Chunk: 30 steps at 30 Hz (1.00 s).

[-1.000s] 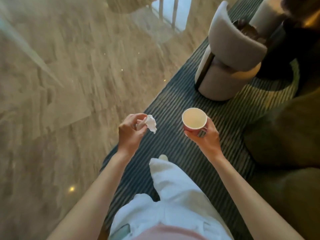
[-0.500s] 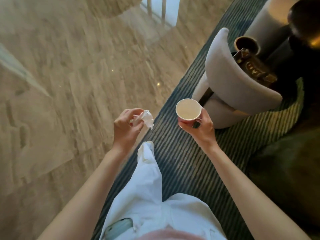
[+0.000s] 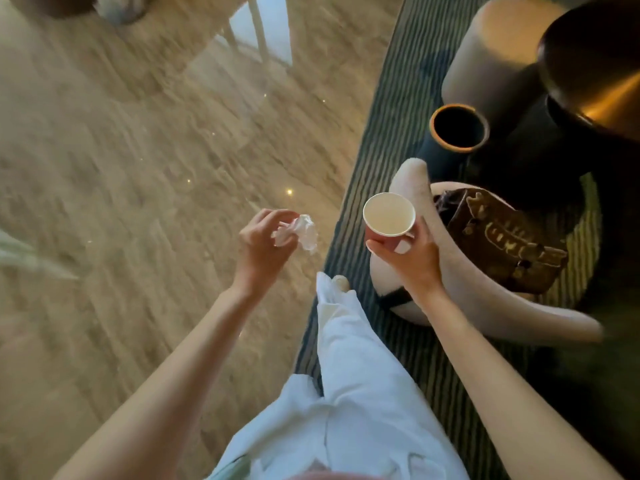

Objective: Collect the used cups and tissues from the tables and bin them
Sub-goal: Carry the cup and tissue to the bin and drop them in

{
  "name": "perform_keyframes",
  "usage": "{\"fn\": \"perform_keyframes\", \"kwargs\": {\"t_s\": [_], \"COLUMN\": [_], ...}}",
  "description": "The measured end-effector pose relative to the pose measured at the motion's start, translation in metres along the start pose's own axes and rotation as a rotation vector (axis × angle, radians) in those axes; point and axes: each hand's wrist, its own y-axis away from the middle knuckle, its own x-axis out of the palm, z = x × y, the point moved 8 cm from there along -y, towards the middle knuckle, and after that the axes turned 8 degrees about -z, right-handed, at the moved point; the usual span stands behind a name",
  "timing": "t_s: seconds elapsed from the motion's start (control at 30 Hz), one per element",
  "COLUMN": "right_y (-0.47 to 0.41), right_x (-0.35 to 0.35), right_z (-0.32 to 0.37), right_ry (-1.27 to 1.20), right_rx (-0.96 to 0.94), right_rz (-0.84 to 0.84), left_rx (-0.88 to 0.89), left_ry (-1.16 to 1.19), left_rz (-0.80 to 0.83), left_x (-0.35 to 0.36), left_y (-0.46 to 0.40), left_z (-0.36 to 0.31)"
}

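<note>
Glossy beige marble floor [image 3: 121, 161] fills left; dark striped carpet [image 3: 377, 109] runs right. Curved cream upholstered armchair [image 3: 460, 271] at right, brown patterned leather bag [image 3: 502, 240] on its seat. Far right, black round bin with orange rim [image 3: 459, 128], open mouth, well apart from both hands. White trouser leg [image 3: 349, 341] near centre. Right hand [image 3: 412, 261] grip wrapped around red paper cup with pale inside [image 3: 388, 216], upright, cup above fingers. Left hand [image 3: 263, 251] grip pinching crumpled white tissue [image 3: 304, 232], tissue hanging right of fingertips, just left of cup.
</note>
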Motion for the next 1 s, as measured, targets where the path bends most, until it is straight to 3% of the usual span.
{"fn": "perform_keyframes", "kwargs": {"t_s": [0.37,0.73,1.0], "right_y": [-0.27,-0.491,-0.602], "right_x": [0.034,0.07,0.036], "right_z": [-0.023,-0.076,-0.127], "right_ry": [-0.062,0.033,0.067], "right_rx": [0.205,0.305,0.467], "right_rz": [-0.133,-0.37,-0.597], "left_rx": [-0.028,0.187,0.369], "left_ry": [-0.002,-0.016,-0.072], "left_rz": [0.198,0.507,0.869], "left_x": [0.155,0.343,0.525], "left_y": [-0.275,-0.544,-0.645], "left_z": [-0.002,0.018,-0.012]}}
